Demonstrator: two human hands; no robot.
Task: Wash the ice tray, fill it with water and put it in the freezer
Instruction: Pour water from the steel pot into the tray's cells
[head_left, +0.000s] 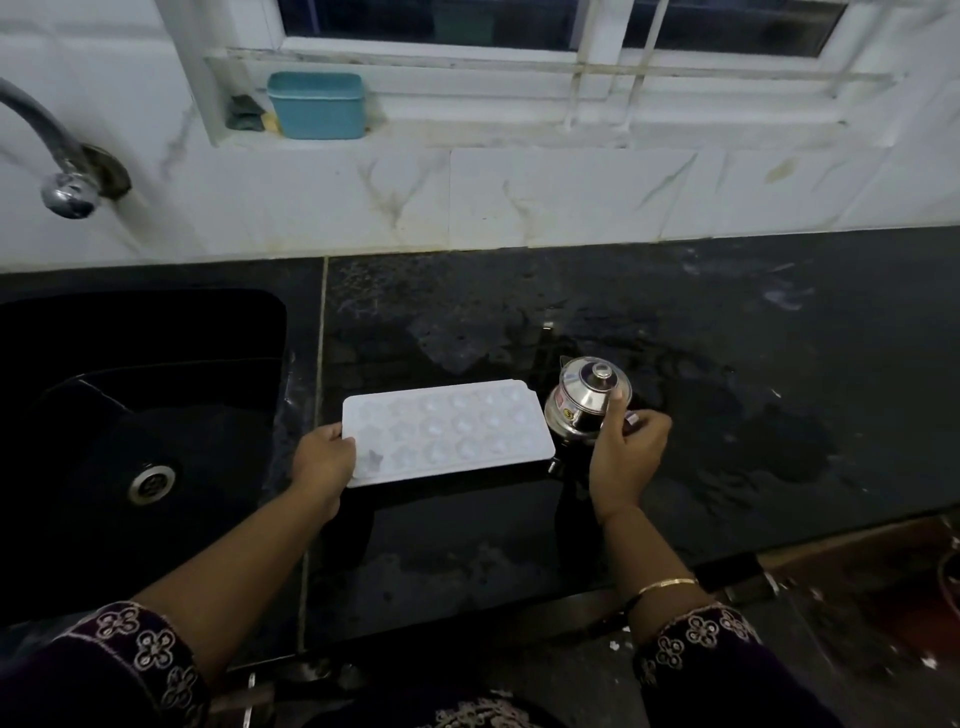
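Holding tray and steel pot side by side

Black stone surface (727, 338) spreads wide below a white tiled wall, wet in patches. A dark sink (130, 322) is sunk into its left end, with a tap (62, 171) on the wall above.

The white ice tray (457, 426) lies level at the front of the surface, just right of the sink. I cannot tell whether its round cups hold water.

The left hand (324, 460) reaches forward, arm straight. Its grip is narrow, closed on the tray's left short edge with the thumb on top.

The right hand (626, 452), wrist bent inward, curls its grip round a small steel pot (582, 400) that touches the tray's right end. The thumb points up the pot's side. A lid hides the contents.

A teal tub (316, 105) stands on the window ledge.
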